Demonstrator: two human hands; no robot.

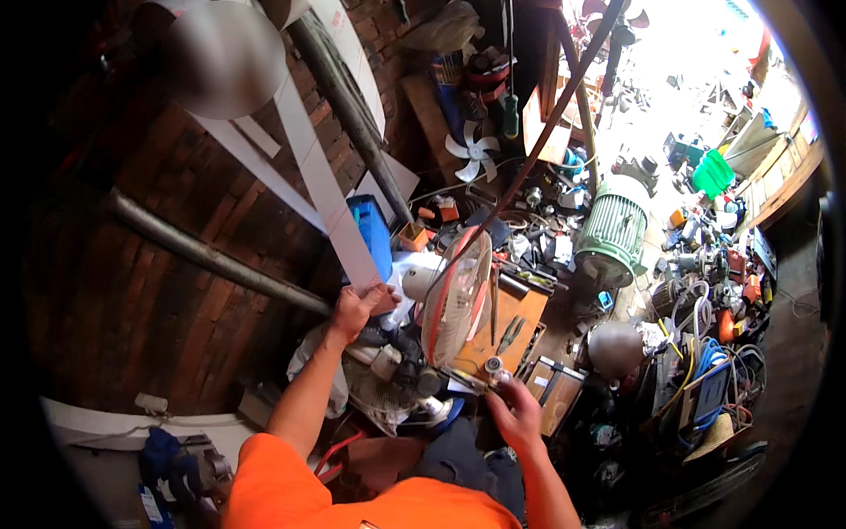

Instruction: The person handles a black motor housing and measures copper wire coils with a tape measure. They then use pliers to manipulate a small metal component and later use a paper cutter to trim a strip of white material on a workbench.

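Note:
My left hand (355, 314) is closed around the lower end of a long, flat white strip (328, 203), which slants up toward the upper left. My right hand (516, 409) is closed at the near edge of a wooden work board (522, 309). By its fingertips are a small round metal part (493, 364) and a thin yellowish piece; what the fingers hold is too small to make out. Between and beyond my hands stands an electric fan (454, 304) with a red and white cage. Green-handled pliers (509, 335) lie on the board, right of the fan.
A green ribbed motor (614, 231) stands beyond the board. A white fan blade (472, 153) lies farther back. Metal poles (216, 260) and a dark slanting rod (538, 145) cross the space. Parts, cables (705, 379) and a green container (713, 174) crowd the right side.

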